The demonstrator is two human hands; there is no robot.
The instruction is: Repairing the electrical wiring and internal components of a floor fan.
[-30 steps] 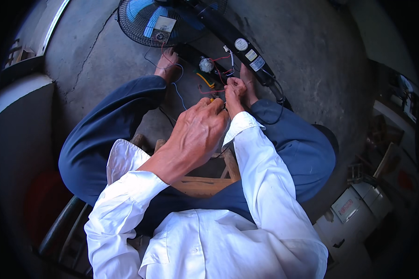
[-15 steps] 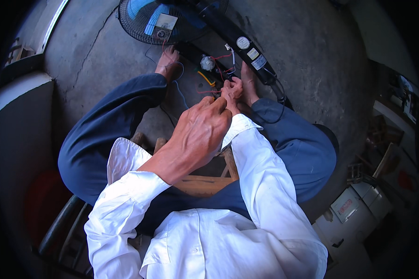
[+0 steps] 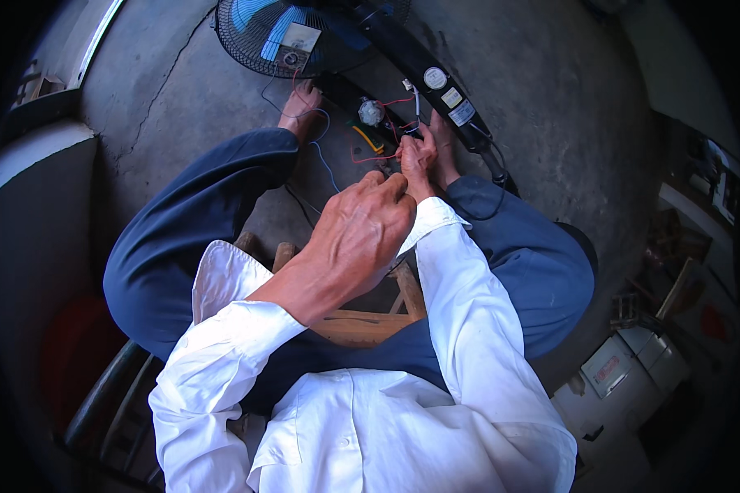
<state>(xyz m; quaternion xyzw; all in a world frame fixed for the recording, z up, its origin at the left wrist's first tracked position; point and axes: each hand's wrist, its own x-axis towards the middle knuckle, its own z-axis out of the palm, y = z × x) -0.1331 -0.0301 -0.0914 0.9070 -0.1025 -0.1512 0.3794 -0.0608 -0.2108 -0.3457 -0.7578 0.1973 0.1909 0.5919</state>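
My left hand (image 3: 355, 234) is in front of my lap, fingers curled and closed, knuckles up; its fingertips and anything in them are hidden. Just beyond it, my right hand (image 3: 418, 164) pinches a thin red wire (image 3: 372, 158) at the near end of a long black housing (image 3: 337, 88). On that housing sits a round pale part (image 3: 371, 112) with red wires around it. A white plug connector (image 3: 408, 85) on a pale lead stands beside it. Next to the housing lies a slim yellow-and-dark tool (image 3: 368, 140). A blue wire (image 3: 327, 164) curves across the floor.
A fan (image 3: 251, 37) with blue blades and a wire cage lies at the far side, a square pale piece (image 3: 301, 37) on it. Its black column (image 3: 403, 53) slants to the right. Beneath me is a wooden stool (image 3: 362, 326); a white box (image 3: 612, 366) stands at right.
My right hand has turned a little, with a finger now stretched up along the housing's end. My left hand stays close behind it. The whole view has shifted slightly.
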